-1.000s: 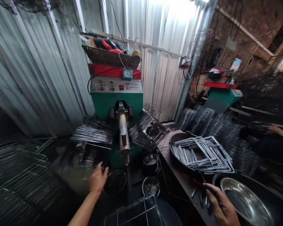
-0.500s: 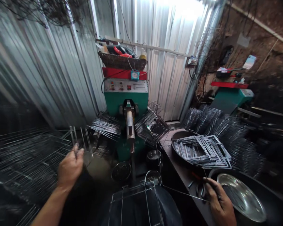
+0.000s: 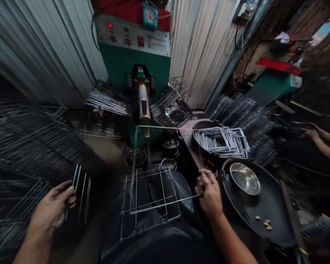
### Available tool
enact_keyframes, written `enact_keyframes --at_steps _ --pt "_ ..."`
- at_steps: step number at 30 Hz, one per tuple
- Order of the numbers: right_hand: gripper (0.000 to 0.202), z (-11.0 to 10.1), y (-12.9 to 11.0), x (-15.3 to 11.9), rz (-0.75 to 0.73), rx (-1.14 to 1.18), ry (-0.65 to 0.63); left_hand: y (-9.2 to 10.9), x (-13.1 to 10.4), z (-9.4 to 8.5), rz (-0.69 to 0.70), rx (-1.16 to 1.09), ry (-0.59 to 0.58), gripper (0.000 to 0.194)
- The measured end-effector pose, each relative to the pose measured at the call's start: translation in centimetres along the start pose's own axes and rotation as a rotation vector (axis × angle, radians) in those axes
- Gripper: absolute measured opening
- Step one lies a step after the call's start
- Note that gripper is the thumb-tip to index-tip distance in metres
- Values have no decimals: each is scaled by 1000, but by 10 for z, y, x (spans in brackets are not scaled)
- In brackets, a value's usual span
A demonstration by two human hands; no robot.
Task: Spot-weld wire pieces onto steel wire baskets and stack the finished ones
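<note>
"How did the left hand look from your end?"

"I had the left hand (image 3: 51, 205) nearly closed, thumb and fingers pinching thin, straight silver metal rods (image 3: 76, 178). More rods showed just beyond the fingertips; I couldn't tell whether those were gripped too."

"And the right?"

"My right hand (image 3: 210, 190) was curled tight around a long silver wire piece (image 3: 192, 198) with squared corners. It reached leftward across the boxy silver wire rack (image 3: 163, 190), which sat on the dark, smooth lap covering (image 3: 154, 245)."

"Where did you see trouble?"

"At that crossing — I couldn't tell whether the two wires touched. A sideways pull with the piece held low could have hooked a bar and dragged the rack askew on that slick-looking lap."

"What about its far edge?"

"In my view it overlapped the tip of the silver cylindrical arm (image 3: 143, 95) on the green metal machine (image 3: 112, 62). I couldn't judge the gap; a careless lift might have knocked it."

"And the rods?"

"Only a fingertip pinch — one uneven squeeze, I thought, and a rod could have slipped out."
</note>
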State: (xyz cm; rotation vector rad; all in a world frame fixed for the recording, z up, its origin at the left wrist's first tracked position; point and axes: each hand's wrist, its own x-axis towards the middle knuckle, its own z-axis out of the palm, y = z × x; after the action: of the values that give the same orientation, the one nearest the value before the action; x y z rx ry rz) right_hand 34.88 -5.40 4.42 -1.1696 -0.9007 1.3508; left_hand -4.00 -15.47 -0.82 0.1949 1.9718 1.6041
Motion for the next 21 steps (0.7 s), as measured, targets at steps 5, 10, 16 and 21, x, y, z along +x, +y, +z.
enact_keyframes --at_steps 5,10,16,21 --pt "45 28 46 -18 300 3 -181 -43 -10 15 -245 -126 -103 37" --pt "44 13 75 -19 336 -140 -194 -71 -29 34 -321 -128 -322 56" --pt "31 -9 93 -22 308 -341 -252 -84 -45 51 -368 -69 -381 84" --pt "36 -16 96 -21 102 -519 -319 -76 -50 50 -383 -67 -381 98"
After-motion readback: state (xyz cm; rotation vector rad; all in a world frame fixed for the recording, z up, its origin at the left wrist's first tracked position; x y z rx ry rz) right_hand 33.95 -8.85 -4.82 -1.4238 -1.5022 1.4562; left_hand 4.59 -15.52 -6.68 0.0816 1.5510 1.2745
